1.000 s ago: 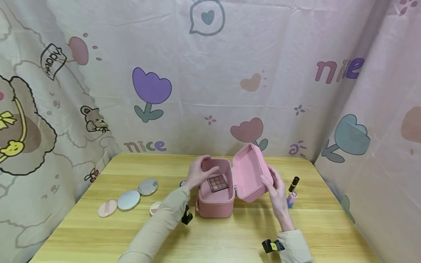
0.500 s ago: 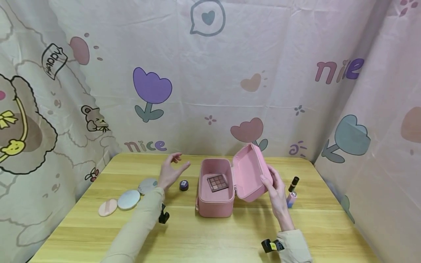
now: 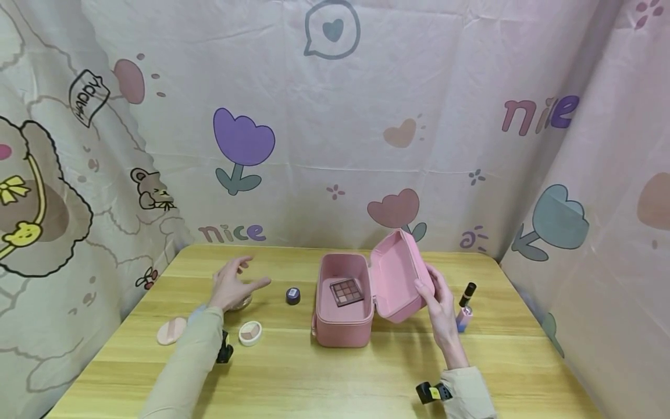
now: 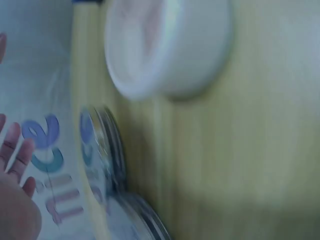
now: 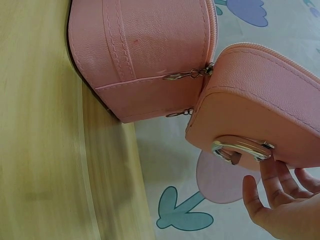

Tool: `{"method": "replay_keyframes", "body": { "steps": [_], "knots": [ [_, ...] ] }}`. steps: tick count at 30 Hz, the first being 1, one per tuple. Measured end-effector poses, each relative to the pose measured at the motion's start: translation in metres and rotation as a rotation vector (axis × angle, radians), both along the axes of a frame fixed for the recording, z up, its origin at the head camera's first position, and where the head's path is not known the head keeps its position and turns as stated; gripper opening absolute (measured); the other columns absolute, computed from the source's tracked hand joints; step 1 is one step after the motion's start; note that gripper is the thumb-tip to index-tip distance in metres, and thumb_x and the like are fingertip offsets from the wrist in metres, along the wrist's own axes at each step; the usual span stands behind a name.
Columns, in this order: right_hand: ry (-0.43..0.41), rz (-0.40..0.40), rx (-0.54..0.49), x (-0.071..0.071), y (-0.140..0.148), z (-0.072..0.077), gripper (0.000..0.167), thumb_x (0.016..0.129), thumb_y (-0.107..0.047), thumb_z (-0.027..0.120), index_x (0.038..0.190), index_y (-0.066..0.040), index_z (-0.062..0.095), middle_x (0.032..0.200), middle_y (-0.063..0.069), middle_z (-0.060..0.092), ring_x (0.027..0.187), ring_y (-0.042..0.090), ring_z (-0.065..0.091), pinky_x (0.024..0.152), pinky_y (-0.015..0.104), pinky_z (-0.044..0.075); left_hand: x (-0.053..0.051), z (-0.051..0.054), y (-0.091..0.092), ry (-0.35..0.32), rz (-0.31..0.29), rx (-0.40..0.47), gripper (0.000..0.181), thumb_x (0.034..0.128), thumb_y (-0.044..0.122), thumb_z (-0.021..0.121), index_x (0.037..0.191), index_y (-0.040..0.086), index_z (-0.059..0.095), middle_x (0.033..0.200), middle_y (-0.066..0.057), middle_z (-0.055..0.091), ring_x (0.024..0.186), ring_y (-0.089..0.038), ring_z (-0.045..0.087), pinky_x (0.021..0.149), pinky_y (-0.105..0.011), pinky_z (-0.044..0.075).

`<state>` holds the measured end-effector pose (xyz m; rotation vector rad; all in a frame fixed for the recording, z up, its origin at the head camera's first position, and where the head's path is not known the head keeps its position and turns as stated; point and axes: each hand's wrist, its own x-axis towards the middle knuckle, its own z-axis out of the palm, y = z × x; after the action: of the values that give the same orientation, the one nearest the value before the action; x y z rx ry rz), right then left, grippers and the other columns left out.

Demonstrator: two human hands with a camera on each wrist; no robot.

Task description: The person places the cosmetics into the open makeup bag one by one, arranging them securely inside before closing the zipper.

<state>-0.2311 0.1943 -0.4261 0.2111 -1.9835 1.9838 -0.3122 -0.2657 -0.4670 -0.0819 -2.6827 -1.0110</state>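
My left hand (image 3: 232,285) is spread over the back left of the table, holding nothing. Beneath it lie two round mirror-topped compacts, the nearer compact (image 4: 132,220) and the farther compact (image 4: 102,145), mostly covered by hand and sleeve in the head view. A round white makeup pan with several shades (image 3: 250,333) sits right of that wrist. At the table's middle stands a pink makeup case (image 3: 342,334), unzipped, with an eyeshadow palette (image 3: 346,292) lying inside. My right hand (image 3: 441,299) grips the case's lid (image 3: 396,279), fingers on the outside near its handle (image 5: 242,145), keeping it tilted to the right.
A small dark jar (image 3: 293,295) stands left of the case. Farther left lies a pale pink oval puff (image 3: 171,330). Right of my right hand are a black-capped tube (image 3: 468,294) and a pink-blue tube (image 3: 463,319). A printed curtain (image 3: 324,145) hangs behind the table.
My left hand has come out of the case and moved left over the compacts, uncovering the dark jar and white pan. The right hand and lid stay put.
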Motion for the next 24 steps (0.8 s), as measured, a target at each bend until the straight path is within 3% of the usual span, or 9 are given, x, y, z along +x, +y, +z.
{"method": "replay_keyframes", "body": {
  "steps": [8,15,24],
  "knots": [
    [0.003,-0.002,-0.002,-0.001,0.0,0.0,0.05,0.1,-0.009,0.053,0.149,-0.004,0.042,0.132,-0.007,0.055,0.112,0.002,0.06,0.09,0.017,0.054,0.011,-0.006,-0.023,-0.101,0.012,-0.147,0.103,0.0731,0.063,0.08,0.149,0.005,0.041,0.145,-0.029,0.043,0.131,-0.053,0.038,0.109,-0.068,0.02],
    [0.004,-0.002,-0.005,0.0,0.0,0.0,0.05,0.101,-0.01,0.053,0.149,-0.004,0.042,0.134,-0.004,0.053,0.112,0.002,0.06,0.09,0.017,0.055,0.021,-0.007,-0.029,-0.147,0.011,-0.169,0.106,0.071,0.059,0.083,0.149,0.002,0.039,0.146,-0.033,0.038,0.131,-0.056,0.035,0.11,-0.07,0.019],
    [-0.002,0.001,-0.008,-0.001,0.0,0.0,0.051,0.1,-0.01,0.052,0.15,-0.004,0.041,0.138,0.003,0.051,0.113,0.002,0.059,0.09,0.017,0.054,0.023,-0.013,-0.036,-0.204,0.017,-0.22,0.111,0.0684,0.062,0.083,0.149,-0.001,0.039,0.14,-0.037,0.04,0.129,-0.058,0.035,0.11,-0.072,0.018]
  ]
}}
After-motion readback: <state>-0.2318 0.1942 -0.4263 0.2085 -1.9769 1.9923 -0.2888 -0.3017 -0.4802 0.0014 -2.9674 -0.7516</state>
